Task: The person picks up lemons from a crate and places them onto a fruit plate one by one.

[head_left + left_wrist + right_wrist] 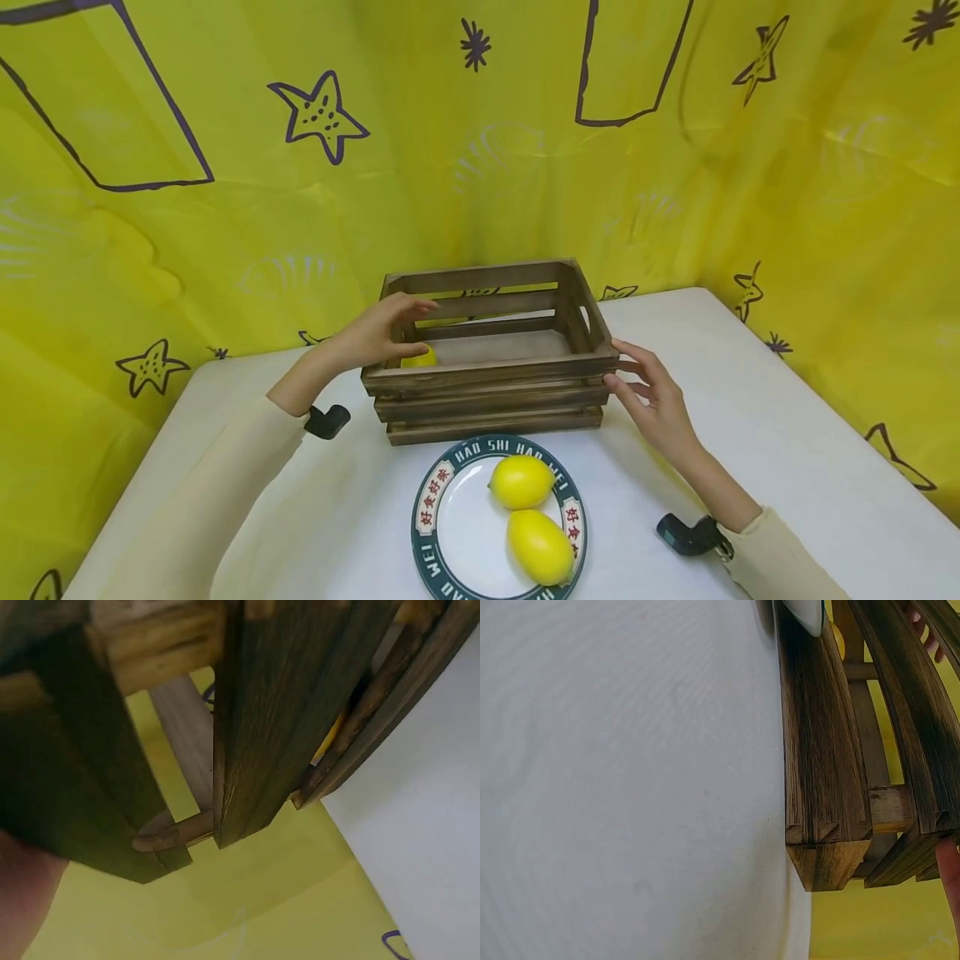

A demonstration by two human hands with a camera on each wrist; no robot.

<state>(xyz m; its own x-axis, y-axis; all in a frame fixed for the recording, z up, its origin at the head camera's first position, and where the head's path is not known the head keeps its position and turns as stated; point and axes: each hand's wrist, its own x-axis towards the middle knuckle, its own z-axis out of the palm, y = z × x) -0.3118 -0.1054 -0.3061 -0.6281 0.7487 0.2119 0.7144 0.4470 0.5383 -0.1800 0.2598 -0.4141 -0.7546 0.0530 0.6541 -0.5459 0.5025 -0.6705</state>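
A dark brown slatted wooden crate (495, 392) stands on the white table. My left hand (378, 329) reaches over its left end, thumb and fingers apart, with the thumb overlapping a yellow lemon (420, 358) inside. Part of that lemon is hidden by the thumb and the front slat. At the crate's front right corner my right hand (652, 404) grips the edge, thumb on the lower side and fingertips near the top rim. In the right wrist view, left-hand fingers (928, 634) show beyond the slats.
In front of the crate lies a white plate with a dark green lettered rim (425, 550), bearing two lemons (522, 482). A yellow curtain (420, 167) with dark drawings hangs behind the white table (315, 517). Each wrist wears a small black device (686, 533).
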